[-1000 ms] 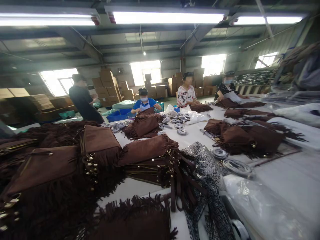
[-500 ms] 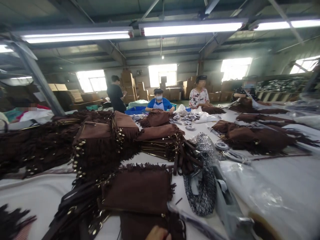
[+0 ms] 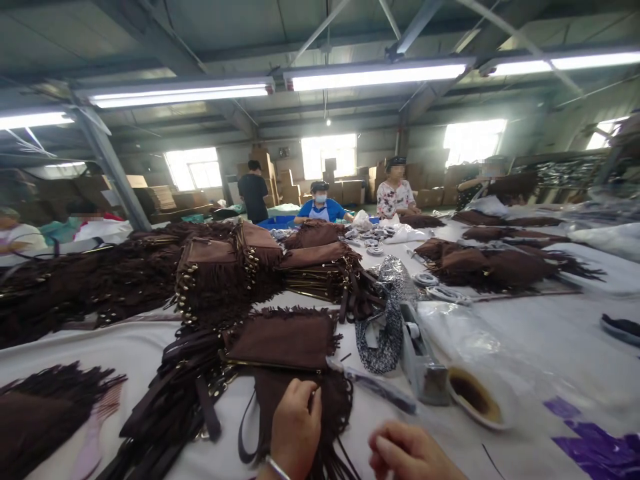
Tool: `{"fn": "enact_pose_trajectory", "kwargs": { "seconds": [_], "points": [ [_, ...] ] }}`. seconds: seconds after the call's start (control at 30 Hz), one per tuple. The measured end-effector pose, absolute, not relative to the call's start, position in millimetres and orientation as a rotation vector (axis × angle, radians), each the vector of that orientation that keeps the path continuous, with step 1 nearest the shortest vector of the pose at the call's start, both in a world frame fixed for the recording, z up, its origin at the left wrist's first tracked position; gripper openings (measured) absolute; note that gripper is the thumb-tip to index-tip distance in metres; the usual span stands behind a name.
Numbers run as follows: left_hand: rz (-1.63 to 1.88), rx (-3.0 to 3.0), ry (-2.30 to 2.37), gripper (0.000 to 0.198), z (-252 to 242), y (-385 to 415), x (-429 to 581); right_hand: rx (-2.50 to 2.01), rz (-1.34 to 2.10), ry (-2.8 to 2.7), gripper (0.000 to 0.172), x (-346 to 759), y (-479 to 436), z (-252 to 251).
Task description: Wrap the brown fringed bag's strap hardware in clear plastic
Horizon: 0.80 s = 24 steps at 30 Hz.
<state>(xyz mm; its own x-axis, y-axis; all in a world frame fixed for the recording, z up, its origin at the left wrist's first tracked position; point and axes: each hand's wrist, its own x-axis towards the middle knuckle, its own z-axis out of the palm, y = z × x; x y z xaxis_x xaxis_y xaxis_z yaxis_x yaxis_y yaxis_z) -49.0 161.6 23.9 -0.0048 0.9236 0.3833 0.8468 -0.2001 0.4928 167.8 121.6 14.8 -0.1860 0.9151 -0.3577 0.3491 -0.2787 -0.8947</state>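
At the lower middle, my left hand [image 3: 299,420], with a bracelet at the wrist, lies over a dark brown fringed bag [image 3: 335,393]. Its fingers are bent and closed on the bag near the upper edge. My right hand [image 3: 406,448] is right of the bag, over the white table. Those fingers are curled in, slightly blurred, and whatever they hold is hidden. Another brown fringed bag [image 3: 283,337] lies flat just beyond, its gold zip edge towards me. A dark, long-bladed tool in a pale wrap [image 3: 380,388] rests between that bag and a tape dispenser [image 3: 423,363].
Stacked brown bags [image 3: 215,273] fill the table's far left. A pink comb [image 3: 97,427] lies front left. A speckled cloth item [image 3: 381,340], a bowl of brown stuff [image 3: 473,393], clear plastic [image 3: 465,333] and purple wrapping [image 3: 600,433] are on the right. Several co-workers are beyond.
The view has tipped downwards and shifted. My left hand now shows fully over the near bag, and my right hand has come into view. A co-worker at right has lifted a brown piece.
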Motion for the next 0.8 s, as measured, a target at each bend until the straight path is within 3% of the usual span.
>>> {"fn": "enact_pose_trajectory", "kwargs": {
  "seconds": [0.13, 0.3, 0.47, 0.6, 0.7, 0.8],
  "points": [
    [0.926, 2.232, 1.926, 0.02, 19, 157, -38, -1.05, 2.113, -0.705, 0.03, 99, 180, 15],
    [1.122, 2.17, 1.627, 0.022, 13, 152, -41, -1.029, 2.161, -0.378, 0.021, 65, 203, 2],
    [0.994, 1.096, 1.513, 0.028, 20, 171, -55, -1.095, 2.147, -0.378, 0.015, 79, 195, 3],
    [0.855, 0.571, 1.106, 0.037, 13, 191, -39, -1.087, 2.303, -0.335, 0.033, 77, 196, 8],
    [0.898, 0.49, 1.044, 0.036, 1, 200, -25, -1.246, 2.14, -0.651, 0.041, 70, 198, 1],
    [1.002, 0.491, 1.099, 0.025, -10, 207, -24, -1.444, 1.671, -1.233, 0.038, 73, 194, -10]
  ]
}}
